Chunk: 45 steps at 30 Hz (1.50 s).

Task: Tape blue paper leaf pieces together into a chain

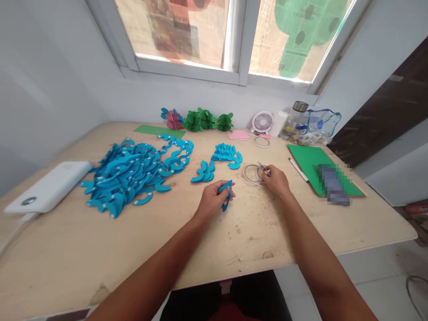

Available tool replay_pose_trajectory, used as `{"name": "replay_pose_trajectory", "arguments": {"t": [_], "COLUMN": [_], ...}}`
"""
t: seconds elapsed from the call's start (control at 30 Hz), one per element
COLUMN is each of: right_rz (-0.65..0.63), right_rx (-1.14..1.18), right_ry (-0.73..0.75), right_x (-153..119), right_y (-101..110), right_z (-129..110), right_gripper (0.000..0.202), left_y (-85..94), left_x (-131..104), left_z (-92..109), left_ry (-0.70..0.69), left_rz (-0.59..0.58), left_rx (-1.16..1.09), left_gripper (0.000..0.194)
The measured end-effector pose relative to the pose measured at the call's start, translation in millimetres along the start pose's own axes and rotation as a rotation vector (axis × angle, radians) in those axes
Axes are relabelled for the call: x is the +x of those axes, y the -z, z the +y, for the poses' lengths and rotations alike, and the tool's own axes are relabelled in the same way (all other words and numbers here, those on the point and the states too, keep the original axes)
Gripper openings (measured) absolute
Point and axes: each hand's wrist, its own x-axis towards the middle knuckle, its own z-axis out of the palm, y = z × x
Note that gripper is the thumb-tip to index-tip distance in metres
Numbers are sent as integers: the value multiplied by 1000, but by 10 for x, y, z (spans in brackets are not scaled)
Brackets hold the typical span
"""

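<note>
My left hand is closed around a curved blue paper piece, pinched between thumb and fingers above the table. Slim metal tweezers are in the closed fingers of my right hand, tips pointing up and away. Just left of that hand lies a narrow, pale tape roll, partly overlapped by another ring. Beyond my left hand are a small stack of blue paper arcs and a row of blue arcs. A big heap of blue arcs, many with white tabs, spreads to the left.
A white power bank with a cable lies far left. Along the wall stand green paper shapes, a small fan and a glass bottle. To the right are a white pen, green sheets and a blurred phone-like object.
</note>
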Motion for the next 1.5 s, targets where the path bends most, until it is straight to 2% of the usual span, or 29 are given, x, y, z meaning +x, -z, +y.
{"name": "replay_pose_trajectory", "arguments": {"t": [0.13,0.23,0.37,0.57,0.7,0.8,0.9,0.97,1.03,1.2,1.5], "right_rz": [22,15,13,-7,-11,-65,-126,-161,-199,-276,-288], "right_rx": [70,106,114,220,392,635,845,904,910,804,661], "right_ry": [28,104,221,275,284,274,270,261,256,317,421], "right_x": [-45,-110,-205,-294,-322,-324,-320,-321,-328,-362,-394], "right_y": [9,20,17,45,71,94,117,126,132,147,131], "right_z": [-94,-210,-364,-484,-527,-541,-537,-531,-530,-561,-615], "right_gripper": [24,24,25,25,22,28,35,38,41,38,34], "left_y": [-1,-9,-28,-25,3,22,27,23,17,10,9], "left_x": [-56,-102,-129,-95,-64,-43,-27,-21,-21,-31,-24], "left_z": [-2,29,57,-56,-87,-81,-83,-74,-43,73,83], "left_ry": [-136,-303,-487,-525,-542,-496,-328,-207,-136,-92,-88], "left_rz": [-16,-17,-32,-53,-77,-77,-32,4,40,129,139], "left_rx": [209,352,399,529,626,563,369,220,117,21,-18], "left_gripper": [20,21,22,27,25,23,21,21,19,15,15]}}
